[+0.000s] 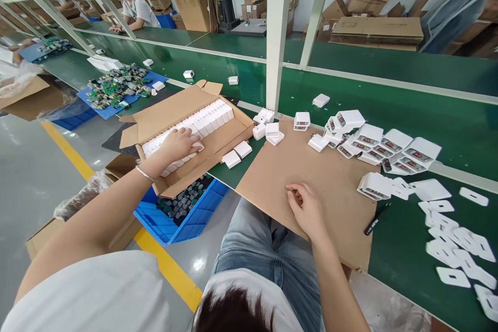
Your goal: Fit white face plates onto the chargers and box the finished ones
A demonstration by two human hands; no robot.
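My left hand (181, 144) reaches into an open cardboard box (218, 141) at left of centre, its fingers closed on a white charger housing (197, 147). Rows of similar white charger housings (212, 118) fill part of this box. Over a flat cardboard sheet (330, 192) my right hand (305, 207) rests with its fingers curled in, and nothing shows in them. Two loose white chargers (236, 154) lie between the box and the sheet. Beyond the right hand, white housings (389, 145) with open ends showing parts inside are stacked at the sheet's far right edge.
Flat white end caps (455, 238) are scattered at the right, near a black marker (376, 219). Circuit boards (116, 85) lie heaped on the left. A blue crate (206, 218) holding boards stands below the box. A shelf post (274, 36) rises ahead; co-workers are behind it.
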